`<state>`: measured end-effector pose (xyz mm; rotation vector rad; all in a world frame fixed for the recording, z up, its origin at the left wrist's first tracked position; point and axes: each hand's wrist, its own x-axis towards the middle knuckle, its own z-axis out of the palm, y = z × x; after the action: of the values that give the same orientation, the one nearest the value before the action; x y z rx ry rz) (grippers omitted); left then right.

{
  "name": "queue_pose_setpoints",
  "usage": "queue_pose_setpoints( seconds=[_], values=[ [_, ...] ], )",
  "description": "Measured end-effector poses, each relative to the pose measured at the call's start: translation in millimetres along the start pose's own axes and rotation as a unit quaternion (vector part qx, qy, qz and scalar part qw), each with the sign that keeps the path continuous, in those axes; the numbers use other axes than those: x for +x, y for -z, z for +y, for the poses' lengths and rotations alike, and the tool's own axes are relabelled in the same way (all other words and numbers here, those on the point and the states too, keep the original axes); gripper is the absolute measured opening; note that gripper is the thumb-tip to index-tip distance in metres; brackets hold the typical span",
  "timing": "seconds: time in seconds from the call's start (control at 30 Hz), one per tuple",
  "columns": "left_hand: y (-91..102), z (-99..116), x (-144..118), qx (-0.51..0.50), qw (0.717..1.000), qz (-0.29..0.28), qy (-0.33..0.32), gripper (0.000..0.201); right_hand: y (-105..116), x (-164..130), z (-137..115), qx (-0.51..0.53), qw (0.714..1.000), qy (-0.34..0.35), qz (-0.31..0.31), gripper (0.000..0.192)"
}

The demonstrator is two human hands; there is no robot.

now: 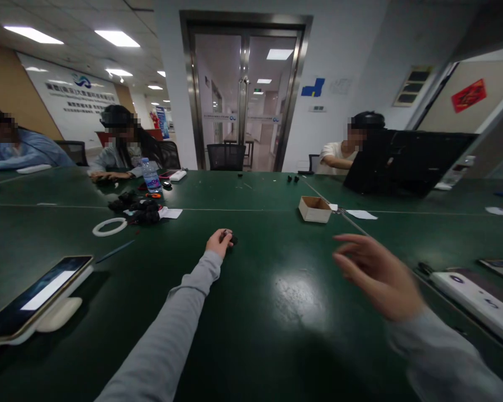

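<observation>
My left hand [220, 242] is closed around a small black object [233, 239] at the middle of the green table [251, 290]. Only part of that object shows past the fingers, so its kind is unclear. On the right, my right hand [377, 273] hangs above the tabletop with its thumb and fingers apart and nothing between them. It is slightly blurred. Beyond it stands a small open cardboard box [315, 211], nearer to my right hand than to my left. The inside of the box is mostly hidden by its front wall.
A phone [37, 296] rests on a stand at left. Black items [140, 211], a white ring [109, 226] and a water bottle [151, 177] are farther back. A white device [478, 301] lies at right. A large black monitor [406, 162] and several people are across the table.
</observation>
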<state>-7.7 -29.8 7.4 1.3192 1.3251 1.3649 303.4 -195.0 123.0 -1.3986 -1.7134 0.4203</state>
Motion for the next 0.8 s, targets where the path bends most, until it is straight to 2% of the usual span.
queue_pose_setpoints(
  seconds=[0.07, 0.1, 0.13, 0.23, 0.3, 0.43, 0.6, 0.8],
  values=[
    [-11.9, 3, 0, -0.071, 0.997, 0.026, 0.036, 0.024, -62, 42, -10, 0.093, 0.982, -0.081, -0.144, 0.036],
    [-18.3, 5, -2, -0.103, 0.993, 0.033, 0.050, 0.023, -94, 59, -10, 0.131, 0.963, -0.133, -0.193, 0.037],
    [-24.5, 8, -4, -0.130, 0.989, 0.036, 0.062, 0.023, -123, 73, -8, 0.168, 0.947, -0.176, -0.209, 0.039],
    [-37.5, 13, -11, -0.168, 0.983, 0.031, 0.072, 0.020, -190, 95, 4, 0.308, 0.899, -0.248, -0.186, 0.040],
    [-38.9, 13, -14, -0.158, 0.985, 0.030, 0.059, 0.021, -216, 98, 10, 0.386, 0.880, -0.235, -0.145, 0.035],
    [-30.0, 8, -17, -0.127, 0.991, 0.030, 0.026, 0.027, -236, 93, 19, 0.464, 0.858, -0.187, -0.111, 0.035],
    [-22.7, 4, -24, -0.125, 0.992, -0.007, -0.003, 0.025, -234, 88, 27, 0.508, 0.842, -0.157, -0.089, 0.044],
    [-13.5, 3, -31, -0.030, 0.999, 0.010, -0.042, 0.022, -234, 85, 28, 0.505, 0.847, -0.151, -0.070, 0.045]
  ],
)
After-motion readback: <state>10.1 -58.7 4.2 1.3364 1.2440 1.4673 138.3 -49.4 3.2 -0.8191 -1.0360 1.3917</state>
